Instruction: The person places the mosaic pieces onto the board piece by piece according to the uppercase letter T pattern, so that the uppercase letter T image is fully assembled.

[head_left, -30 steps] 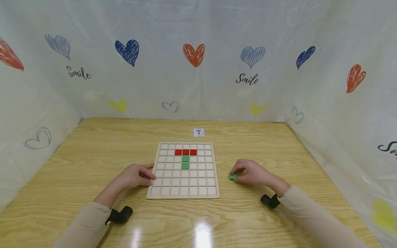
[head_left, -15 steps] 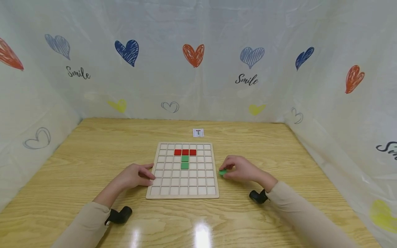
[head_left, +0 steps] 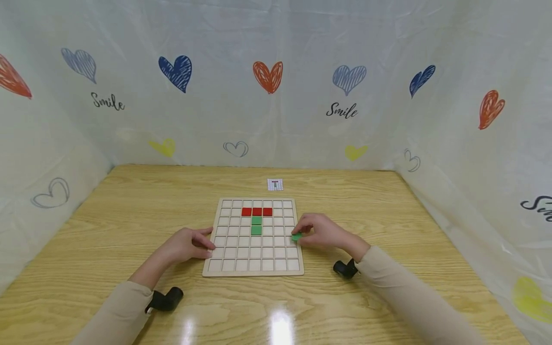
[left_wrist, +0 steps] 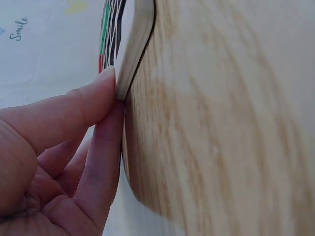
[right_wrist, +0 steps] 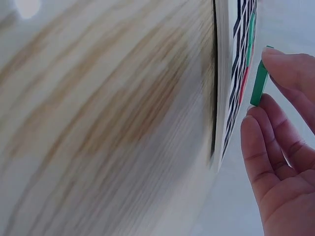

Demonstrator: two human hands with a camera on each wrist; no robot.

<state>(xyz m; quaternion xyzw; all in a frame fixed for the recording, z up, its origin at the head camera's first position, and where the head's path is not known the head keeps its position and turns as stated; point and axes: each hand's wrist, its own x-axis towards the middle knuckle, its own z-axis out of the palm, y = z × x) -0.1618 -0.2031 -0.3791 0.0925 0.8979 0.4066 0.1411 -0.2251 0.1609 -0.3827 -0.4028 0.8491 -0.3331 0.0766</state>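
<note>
A pale wooden grid board (head_left: 253, 274) lies flat on the table. Three red tiles (head_left: 257, 212) form a row in its upper part, and two green tiles (head_left: 256, 225) run down below the middle one. My left hand (head_left: 188, 245) rests at the board's left side, its fairly straight fingers and thumb touching the edge, as the left wrist view also shows. Over the board's right margin, my right hand (head_left: 322, 232) pinches another green tile (right_wrist: 260, 81) between thumb and fingertips. The right wrist view shows that tile raised above the board's surface.
A small printed card (head_left: 275, 184) with a red and green pattern lies behind the board on the wooden table (head_left: 151, 201). White sheeting (head_left: 302, 129) with hearts stands around the table's back and sides. A black wrist mount (head_left: 345, 270) hangs beside each sleeve.
My right hand has moved left with the green tile, from the table beside the board to over its right margin. The left hand has stayed at the board's edge.
</note>
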